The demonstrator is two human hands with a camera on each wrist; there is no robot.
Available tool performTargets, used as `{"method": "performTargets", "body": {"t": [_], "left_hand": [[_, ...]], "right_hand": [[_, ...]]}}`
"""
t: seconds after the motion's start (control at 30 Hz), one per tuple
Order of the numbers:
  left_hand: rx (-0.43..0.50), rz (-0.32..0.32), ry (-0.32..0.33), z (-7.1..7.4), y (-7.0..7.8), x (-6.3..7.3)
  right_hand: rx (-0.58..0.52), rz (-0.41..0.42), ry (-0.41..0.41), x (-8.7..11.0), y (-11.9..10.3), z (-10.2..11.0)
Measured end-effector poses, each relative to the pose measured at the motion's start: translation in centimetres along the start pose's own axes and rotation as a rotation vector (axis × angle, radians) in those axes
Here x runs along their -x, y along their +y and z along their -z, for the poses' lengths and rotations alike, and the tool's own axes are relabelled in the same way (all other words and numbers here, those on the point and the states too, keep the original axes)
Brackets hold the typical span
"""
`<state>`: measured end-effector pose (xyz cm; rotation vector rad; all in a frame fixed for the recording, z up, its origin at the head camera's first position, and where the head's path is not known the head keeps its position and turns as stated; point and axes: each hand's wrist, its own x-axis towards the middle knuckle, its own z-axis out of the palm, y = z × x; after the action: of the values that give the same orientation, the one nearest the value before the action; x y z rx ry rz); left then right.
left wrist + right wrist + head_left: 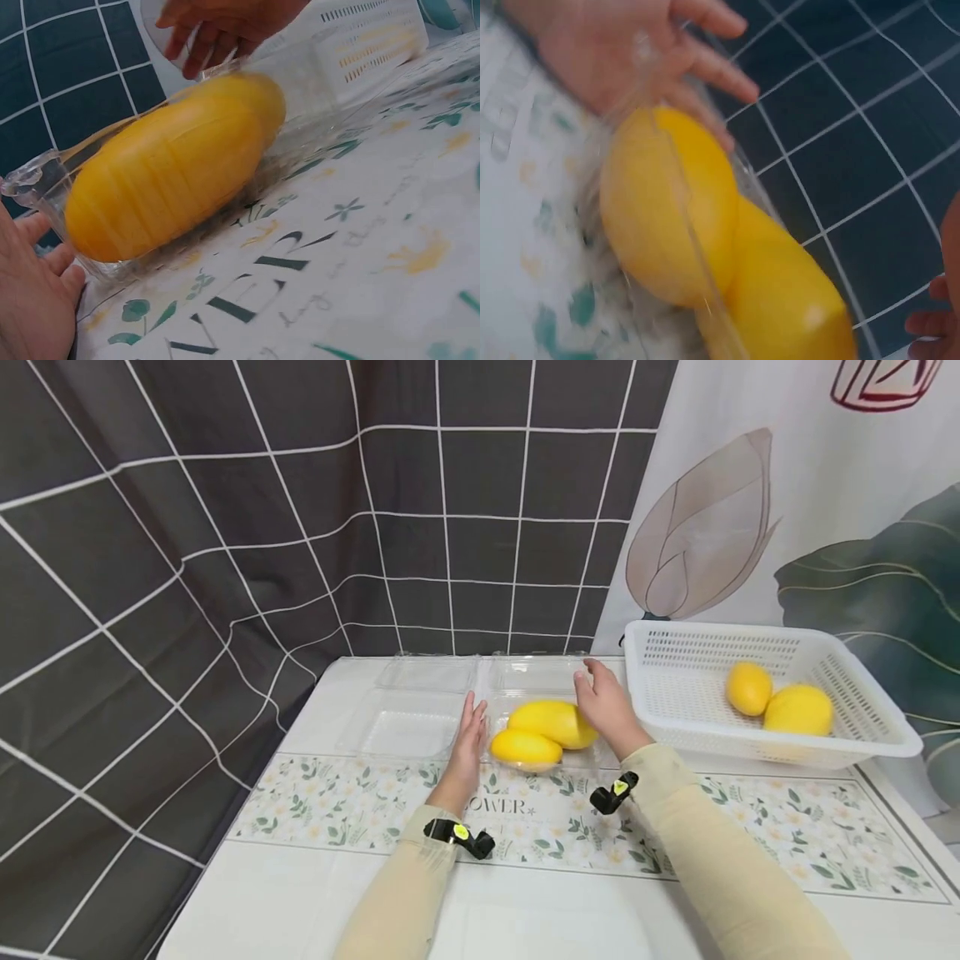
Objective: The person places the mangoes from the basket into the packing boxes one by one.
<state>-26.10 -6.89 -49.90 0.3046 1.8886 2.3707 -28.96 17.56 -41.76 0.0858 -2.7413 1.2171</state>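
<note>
Two smooth yellow mangoes lie side by side in a clear plastic clamshell box, the smaller mango (525, 748) in front and the larger mango (546, 718) behind it. The box's clear lid (538, 675) is folded back toward the wall. My left hand (468, 747) stands along the box's left side with its fingers extended, fingertips right at the plastic wall in the left wrist view. At the box's right side is my right hand (606, 710), its fingers loosely bent and holding nothing; it overlaps the end of the larger mango in the head view.
A second clear clamshell box (367, 727) lies unfolded to the left. On the right stands a white perforated basket (750, 745) with two more yellow fruits (798, 710). A floral runner (337, 806) crosses the table, and a dark checked curtain (480, 552) hangs behind.
</note>
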Motion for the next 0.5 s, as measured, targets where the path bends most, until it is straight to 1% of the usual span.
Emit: {"method": "performTargets", "body": {"t": [0.07, 0.13, 0.17, 0.23, 0.3, 0.37, 0.47, 0.5], "left_hand": [[-0.007, 0.009, -0.004, 0.1, 0.0, -0.4], [-0.023, 0.027, -0.002, 0.2, -0.1, -0.9], [-0.031, 0.034, -0.006, 0.3, -0.1, -1.1], [-0.069, 0.056, -0.013, 0.3, -0.1, -1.4], [-0.089, 0.061, -0.027, 0.4, 0.0, -1.9], [-0.103, 0.059, -0.038, 0.4, -0.2, -2.5], [-0.069, 0.045, -0.039, 0.3, -0.4, -3.3], [-0.058, 0.054, -0.034, 0.2, -0.4, -3.5]], "right_hand": [[-0.085, -0.119, -0.076, -0.1, 0.4, 0.0], [-0.173, -0.237, -0.13, -0.2, 1.0, -0.2], [-0.213, -0.287, -0.145, -0.2, 1.3, -0.2], [-0.297, -0.357, -0.157, -0.2, 1.9, -0.2], [-0.371, -0.395, -0.155, -0.3, 2.4, -0.2], [-0.423, -0.428, -0.162, -0.3, 3.1, -0.3], [-0.536, -0.458, -0.158, -0.7, 4.3, -0.6], [-0.61, -0.465, -0.148, -0.8, 4.7, -0.7]]}}
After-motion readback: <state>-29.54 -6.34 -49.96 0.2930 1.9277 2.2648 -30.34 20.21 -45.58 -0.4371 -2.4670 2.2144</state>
